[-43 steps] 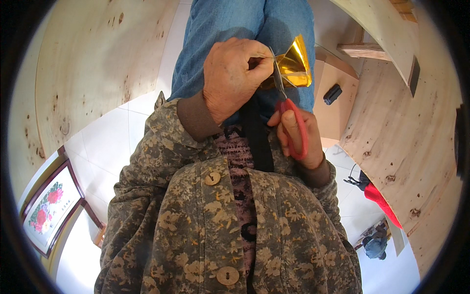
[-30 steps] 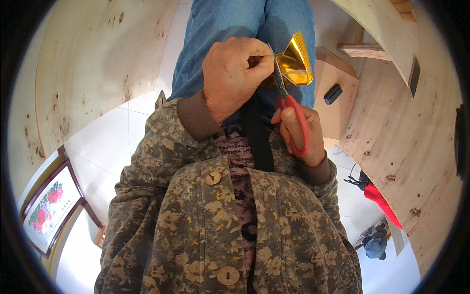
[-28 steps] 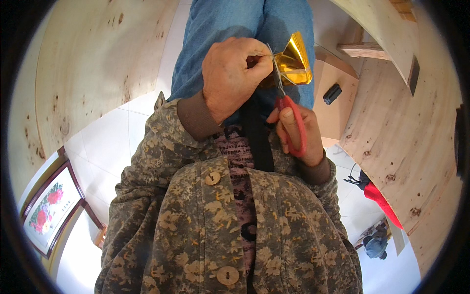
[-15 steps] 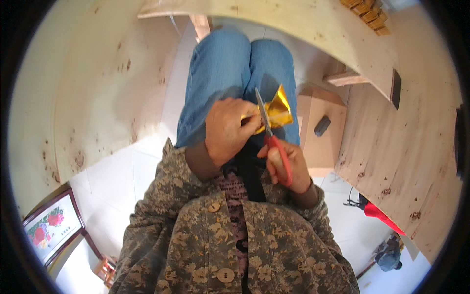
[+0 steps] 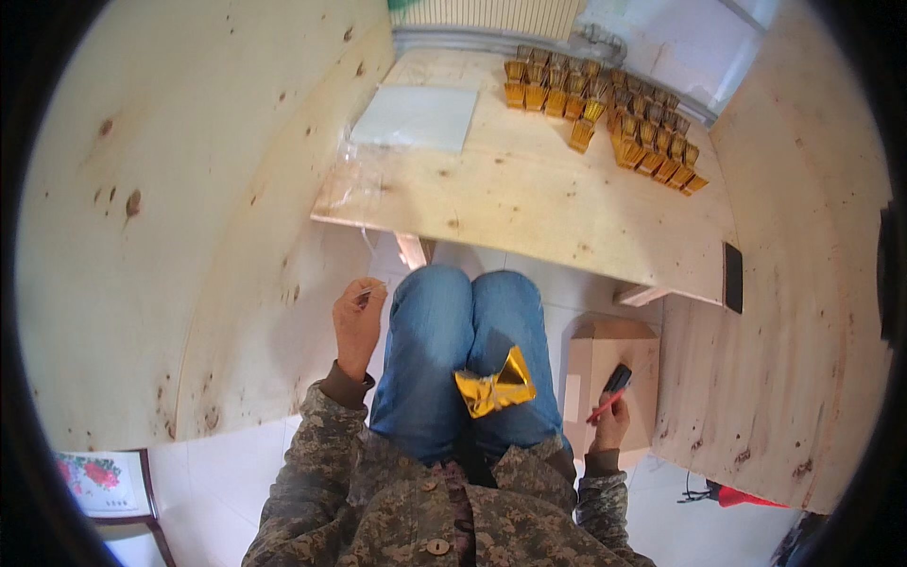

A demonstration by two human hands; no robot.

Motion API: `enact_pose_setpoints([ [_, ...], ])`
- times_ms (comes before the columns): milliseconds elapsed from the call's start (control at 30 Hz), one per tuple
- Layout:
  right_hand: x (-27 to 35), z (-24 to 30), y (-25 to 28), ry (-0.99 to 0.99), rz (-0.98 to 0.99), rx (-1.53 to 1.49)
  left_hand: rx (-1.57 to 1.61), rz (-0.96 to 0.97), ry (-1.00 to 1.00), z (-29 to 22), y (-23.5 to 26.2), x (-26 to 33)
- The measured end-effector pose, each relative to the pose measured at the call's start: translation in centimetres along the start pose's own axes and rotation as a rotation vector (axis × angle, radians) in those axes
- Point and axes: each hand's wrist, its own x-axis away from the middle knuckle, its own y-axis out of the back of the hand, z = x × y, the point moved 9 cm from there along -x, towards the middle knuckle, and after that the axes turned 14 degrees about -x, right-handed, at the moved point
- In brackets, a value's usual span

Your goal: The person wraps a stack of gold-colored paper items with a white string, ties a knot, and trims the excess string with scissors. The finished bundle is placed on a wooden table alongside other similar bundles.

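A gold foil packet (image 5: 496,387), creased and with an angular upper edge, lies on my thighs with neither hand on it. Out to the left of my knee, my left hand (image 5: 358,321) is closed in a pinch; what its fingers hold, if anything, is too small to make out. To the right of my legs, my right hand (image 5: 612,425) grips scissors with red handles (image 5: 605,408) over a cardboard box. Their blades are hard to make out. A small dark block (image 5: 618,379) is right beside the scissors, on the box.
Ahead stands a wooden table (image 5: 529,208) with rows of small gold packets (image 5: 652,151) at its far right. A pale sheet (image 5: 416,117) lies at its far left. Wooden panels (image 5: 189,217) rise on both sides. The cardboard box (image 5: 586,345) sits on the floor.
The hands have parted from above my lap, left hand leftward, right hand with the scissors rightward to the box. The gold foil packet is now loose on my thighs. The view has tilted up.
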Motion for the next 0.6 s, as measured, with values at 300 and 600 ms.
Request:
enact_pose_setpoints([
  [300, -12.7, -19.1, 20.1, -0.033, -0.534, 0.310, -0.416, -0.150, -0.106, -1.0, -0.1, -13.6],
  [600, -13.9, -16.8, 23.4, -0.387, -0.889, 0.870, -0.847, -0.381, -0.075, -1.1, -0.9, -20.1],
])
